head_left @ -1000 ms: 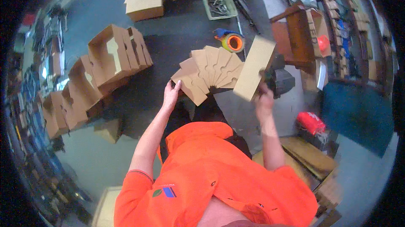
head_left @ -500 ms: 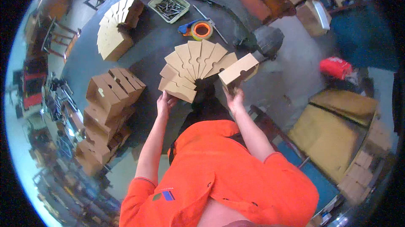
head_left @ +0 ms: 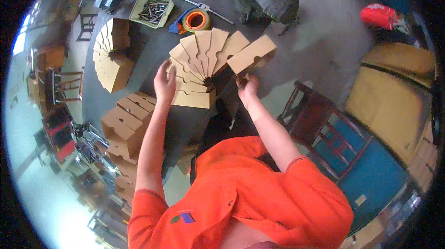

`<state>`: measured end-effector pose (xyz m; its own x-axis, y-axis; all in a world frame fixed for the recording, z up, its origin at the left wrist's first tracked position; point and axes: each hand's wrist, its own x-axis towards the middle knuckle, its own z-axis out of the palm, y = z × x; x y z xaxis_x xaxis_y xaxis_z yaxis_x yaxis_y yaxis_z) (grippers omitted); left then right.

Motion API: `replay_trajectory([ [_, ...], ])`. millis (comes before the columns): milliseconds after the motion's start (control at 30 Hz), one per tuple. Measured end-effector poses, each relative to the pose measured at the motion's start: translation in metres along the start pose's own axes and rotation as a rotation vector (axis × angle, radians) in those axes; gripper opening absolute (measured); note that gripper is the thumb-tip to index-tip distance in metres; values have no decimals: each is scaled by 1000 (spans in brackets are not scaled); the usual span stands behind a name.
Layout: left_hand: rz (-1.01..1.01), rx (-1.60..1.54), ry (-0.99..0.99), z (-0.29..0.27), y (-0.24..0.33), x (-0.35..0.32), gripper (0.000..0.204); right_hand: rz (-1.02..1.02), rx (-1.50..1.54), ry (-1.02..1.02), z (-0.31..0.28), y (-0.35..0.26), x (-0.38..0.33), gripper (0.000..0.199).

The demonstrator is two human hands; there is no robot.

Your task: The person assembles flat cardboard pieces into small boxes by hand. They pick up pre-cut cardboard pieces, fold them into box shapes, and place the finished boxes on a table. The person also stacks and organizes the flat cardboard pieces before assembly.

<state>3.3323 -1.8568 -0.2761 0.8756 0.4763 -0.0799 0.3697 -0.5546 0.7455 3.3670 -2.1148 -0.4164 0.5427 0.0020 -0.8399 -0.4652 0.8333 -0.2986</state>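
Several flat brown cardboard boxes [head_left: 200, 47], each with a half-round thumb notch, stand spread in a fan on the dark table in front of me. My left hand [head_left: 165, 82] lies along the fan's left side, thumb and fingers apart, its fingertips touching or very close to the boxes. At the fan's right end, my right hand [head_left: 249, 88] grips the lower end of a cardboard box [head_left: 252, 54], tilted with its broad face up. Its fingers are partly hidden beneath that box.
A second fan of boxes [head_left: 113, 70] stands far left, with stacked cardboard boxes [head_left: 123, 126] nearer. Behind are a tape dispenser [head_left: 194, 19], a caliper-like metal tool [head_left: 204, 7] and a tray [head_left: 170, 6] of metal pieces. A wooden chair [head_left: 306, 110] is at the right.
My left hand has moved from the fan's near-left corner up along its left side. My right hand keeps hold of the end box, now shifted slightly left and up in view. The view has turned.
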Motion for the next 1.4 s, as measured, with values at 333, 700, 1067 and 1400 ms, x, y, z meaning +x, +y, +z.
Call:
replay_trajectory([
  [333,371,585,-74,80,1,84,54,-119,-65,-31,2,28,-7,26],
  [700,335,643,-43,79,3,78,53,-708,-1475,-233,29,14,1,37],
  [1067,345,580,-39,79,18,79,49,-844,-1941,-850,67,-24,18,30],
  [1400,298,539,-71,74,16,78,49,-82,-695,-746,71,-25,-15,43],
])
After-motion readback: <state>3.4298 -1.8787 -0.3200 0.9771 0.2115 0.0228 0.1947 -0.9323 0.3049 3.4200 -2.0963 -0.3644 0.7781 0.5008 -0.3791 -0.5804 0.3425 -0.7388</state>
